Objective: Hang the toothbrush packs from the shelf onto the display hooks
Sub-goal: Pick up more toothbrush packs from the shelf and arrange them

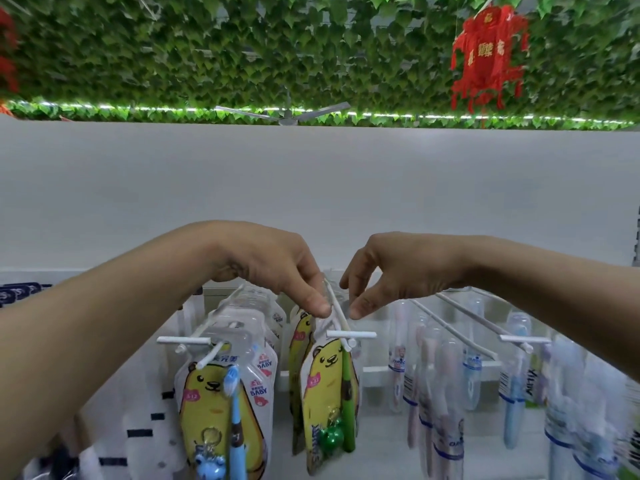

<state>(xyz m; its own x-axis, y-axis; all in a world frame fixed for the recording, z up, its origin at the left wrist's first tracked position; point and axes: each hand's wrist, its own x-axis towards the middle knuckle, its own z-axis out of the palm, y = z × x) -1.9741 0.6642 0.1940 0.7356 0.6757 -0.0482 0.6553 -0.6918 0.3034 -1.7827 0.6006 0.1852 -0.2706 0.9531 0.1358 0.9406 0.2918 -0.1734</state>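
Both hands are up at the middle display hook (pixel 337 311). The left hand (pixel 277 265) pinches the top of the green toothbrush pack (pixel 329 386) with curled fingers, just left of the white rod. The right hand (pixel 391 271) curls in from the right, fingertips (pixel 358 311) at the same card top, right beside the rod. The pack hangs on that hook, yellow bear facing out, more packs behind it. On the left hook (pixel 194 341) hangs a blue toothbrush pack (pixel 225 410). To the right, clear-packed toothbrushes (pixel 446 393) hang blurred on further rods. Above, a leafy ceiling (pixel 242 46) and a red lantern (pixel 488 57).
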